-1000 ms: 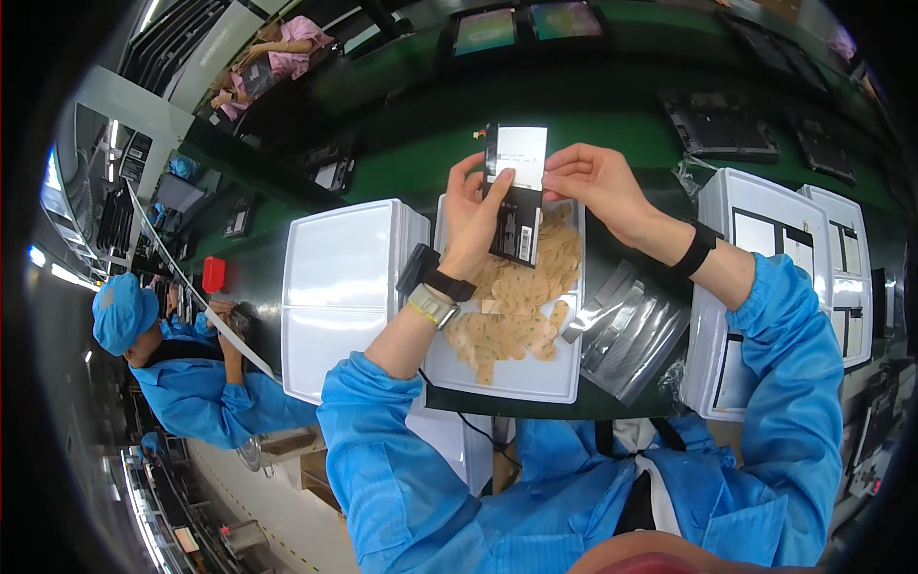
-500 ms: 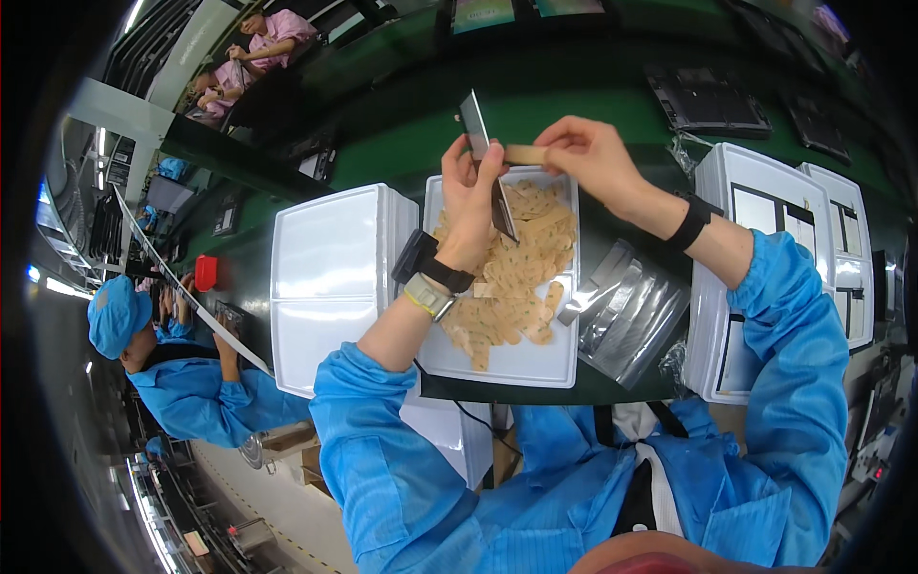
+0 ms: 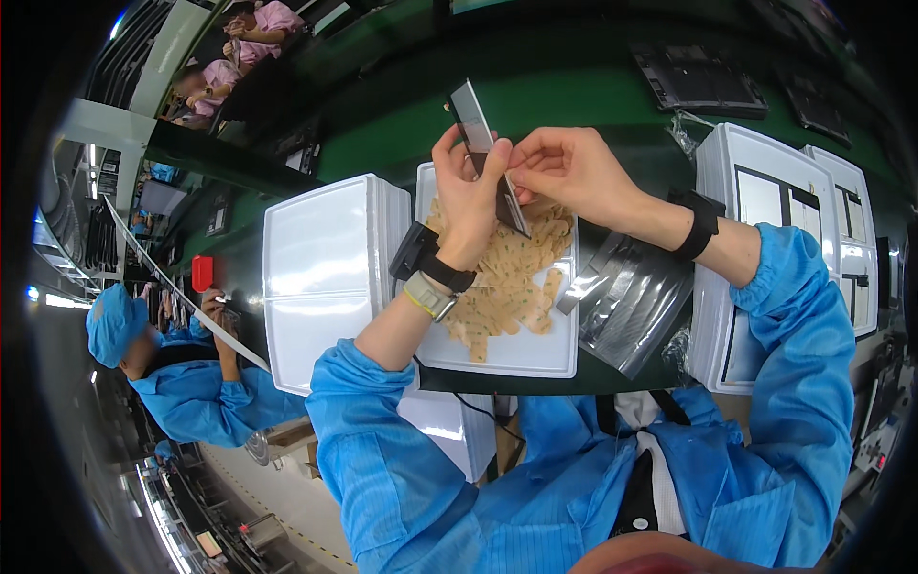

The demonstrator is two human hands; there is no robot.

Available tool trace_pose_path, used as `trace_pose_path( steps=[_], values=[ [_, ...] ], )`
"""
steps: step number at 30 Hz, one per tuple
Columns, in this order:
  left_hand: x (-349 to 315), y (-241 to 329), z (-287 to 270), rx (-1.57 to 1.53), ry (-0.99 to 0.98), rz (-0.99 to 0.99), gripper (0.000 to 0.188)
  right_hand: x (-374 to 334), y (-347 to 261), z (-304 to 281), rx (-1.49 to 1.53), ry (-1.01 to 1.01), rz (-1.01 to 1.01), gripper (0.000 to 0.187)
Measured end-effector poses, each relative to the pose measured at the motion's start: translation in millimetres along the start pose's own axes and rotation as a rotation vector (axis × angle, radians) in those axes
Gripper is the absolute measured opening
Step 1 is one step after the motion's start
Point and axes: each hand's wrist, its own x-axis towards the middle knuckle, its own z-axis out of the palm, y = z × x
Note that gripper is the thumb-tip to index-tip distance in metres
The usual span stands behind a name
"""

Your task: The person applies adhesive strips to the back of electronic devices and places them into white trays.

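Note:
A thin flat rectangular panel (image 3: 483,143), black with a silver-grey face, stands tilted in my left hand (image 3: 469,196), fingers closed round its long edges. Pinched against the panel's right side is my right hand (image 3: 569,177); whatever its fingertips hold is hidden. Both hands hover over the far part of a white plastic tray (image 3: 535,362). Inside that tray lies a loose heap of tan paper-like strips (image 3: 507,297) with small green marks.
Stacked white trays (image 3: 316,277) stand on the left. More stacked trays (image 3: 765,153) at right hold white-and-black flat panels. Clear plastic bags (image 3: 636,306) lie beside the middle tray. Dark devices (image 3: 698,78) sit at the back. A co-worker in blue (image 3: 201,383) is at far left.
My right hand has moved left to the panel's edge. The tan strip seen between its fingers and the panel is no longer visible. My left hand still holds the panel.

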Motion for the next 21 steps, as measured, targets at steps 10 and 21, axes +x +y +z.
trace_pose_path(
  steps=[10,21],
  values=[
    [9.6,10.3,-4.8,-0.232,0.19,0.053,0.07,-12.3,-10.1,7.4,-0.318,-0.042,-0.228,0.014],
    [9.8,10.0,-21.6,-0.396,0.033,-0.054,0.076,-10.5,-11.6,6.8,-0.263,0.018,-0.152,0.01]
  ],
)
